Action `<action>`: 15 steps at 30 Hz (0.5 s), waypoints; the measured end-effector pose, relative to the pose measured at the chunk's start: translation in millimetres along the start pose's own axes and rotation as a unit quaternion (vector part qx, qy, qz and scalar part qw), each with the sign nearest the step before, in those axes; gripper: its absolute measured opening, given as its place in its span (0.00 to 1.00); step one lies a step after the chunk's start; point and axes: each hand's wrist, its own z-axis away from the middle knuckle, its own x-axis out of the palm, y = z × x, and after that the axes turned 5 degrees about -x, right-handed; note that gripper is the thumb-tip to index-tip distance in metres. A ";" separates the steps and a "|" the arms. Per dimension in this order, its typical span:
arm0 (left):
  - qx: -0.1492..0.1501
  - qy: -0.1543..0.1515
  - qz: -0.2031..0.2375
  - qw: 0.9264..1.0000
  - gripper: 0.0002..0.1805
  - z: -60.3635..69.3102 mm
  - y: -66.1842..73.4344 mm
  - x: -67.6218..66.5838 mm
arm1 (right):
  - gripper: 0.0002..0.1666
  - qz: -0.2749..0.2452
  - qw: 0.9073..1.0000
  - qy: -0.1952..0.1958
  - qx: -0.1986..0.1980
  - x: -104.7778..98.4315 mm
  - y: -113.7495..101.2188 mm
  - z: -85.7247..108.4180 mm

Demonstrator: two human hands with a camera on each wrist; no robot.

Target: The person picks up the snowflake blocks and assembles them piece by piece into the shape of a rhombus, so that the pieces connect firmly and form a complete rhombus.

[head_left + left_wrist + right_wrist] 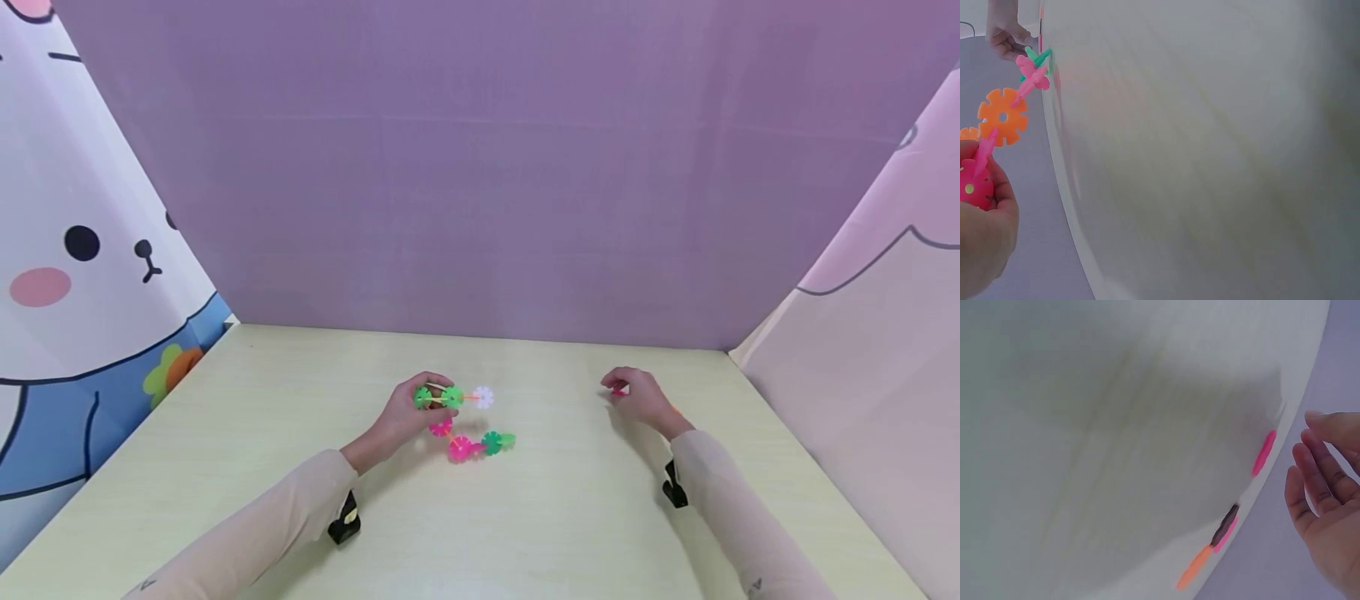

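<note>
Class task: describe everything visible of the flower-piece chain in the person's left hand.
The chain is made of thin, notched discs that look like plastic, slotted together at angles. Pink, orange, white and greens show; an orange disc has a round hole at its centre. The left hand grips it at two bright green discs; a white disc sticks out to the right and a pink and green stretch curves below. Whether any part touches the table is unclear.

Place: screened-off booth, building type unclear | purple backdrop (480, 167) is standing behind desk (555, 517) | cartoon-printed sheets (90, 167) are flanking it
</note>
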 end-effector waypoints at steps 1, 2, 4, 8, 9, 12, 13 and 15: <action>0.000 0.000 -0.001 1.000 0.21 0.0 -0.1 0.1 | 0.13 0.004 1.000 -0.001 0.003 -1.0 1.9 0.7; 0.000 0.000 -0.001 1.000 0.21 0.0 -0.1 0.0 | 0.13 0.005 1.000 -0.002 0.007 -2.2 3.4 1.5; -0.002 0.000 -0.001 1.000 0.21 0.0 0.1 -0.2 | 0.12 0.013 1.000 -0.006 0.008 -3.9 6.8 2.9; -0.003 0.001 -0.001 1.000 0.21 0.4 0.5 -0.1 | 0.13 0.023 0.999 -0.017 0.017 -6.1 12.2 4.6; -0.004 0.002 -0.002 1.000 0.21 0.4 0.8 -0.2 | 0.13 0.024 0.999 -0.021 0.019 -6.3 13.5 4.7; -0.004 0.002 -0.002 1.000 0.21 0.8 1.2 0.1 | 0.12 0.026 0.999 -0.030 0.034 -6.1 17.1 4.7; -0.005 0.002 -0.002 1.000 0.21 0.9 1.3 0.0 | 0.12 0.026 0.998 -0.034 0.035 -5.9 18.2 4.6; -0.005 0.002 -0.001 1.000 0.21 1.1 1.7 -0.2 | 0.11 0.022 0.998 -0.040 0.035 -5.5 19.5 4.3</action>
